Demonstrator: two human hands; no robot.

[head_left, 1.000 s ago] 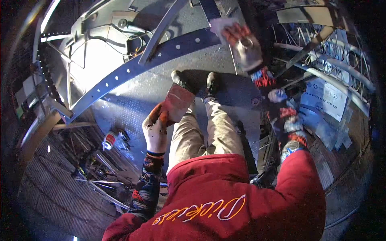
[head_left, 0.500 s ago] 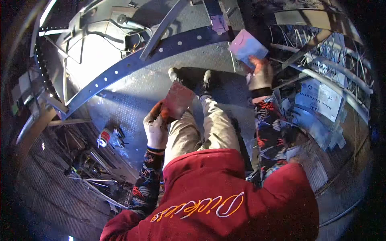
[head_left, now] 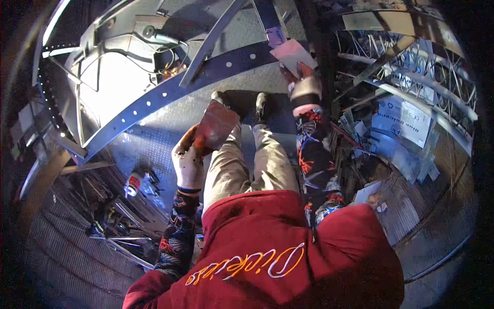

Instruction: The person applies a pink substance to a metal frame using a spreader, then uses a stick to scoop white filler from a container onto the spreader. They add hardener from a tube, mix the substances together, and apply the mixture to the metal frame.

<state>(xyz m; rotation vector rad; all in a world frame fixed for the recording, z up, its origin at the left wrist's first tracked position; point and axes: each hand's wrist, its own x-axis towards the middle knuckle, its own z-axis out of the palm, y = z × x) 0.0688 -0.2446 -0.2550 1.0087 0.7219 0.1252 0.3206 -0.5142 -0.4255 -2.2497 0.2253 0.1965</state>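
1. Hands first: our left hand (head_left: 188,164), in a white glove with orange fingertips, is closed around the lower edge of a reddish-brown rectangular abrasive sheet (head_left: 216,125), thumb on top, sheet tilted up above our left knee.
2. Our right hand (head_left: 303,85), same kind of glove, is stretched forward and pinches the near edge of a pale, flat rectangular sheet (head_left: 292,51); we can't tell how tight that pinch is, the fingers are mostly hidden.
3. Pale sheet sits at the far edge of the grey checker-plate floor (head_left: 170,139), touching or just over the long curved blue-grey perforated metal strip (head_left: 170,90) where a straight metal bar (head_left: 270,20) crosses it.
4. Our dark shoes (head_left: 242,100) stand on the floor just behind that strip.
5. Bright glare fills the left of the metal frame; wires run over it.
6. Clutter at the floor's right edge: bent wire racks (head_left: 422,67) and a white printed label sheet (head_left: 404,118). A small red-and-white can (head_left: 134,183) lies off the left edge.
7. Risks, our read: edge-only pinch could let the pale sheet slip; strip edges may snag a glove; the long reach shifts our weight forward near loose clutter.
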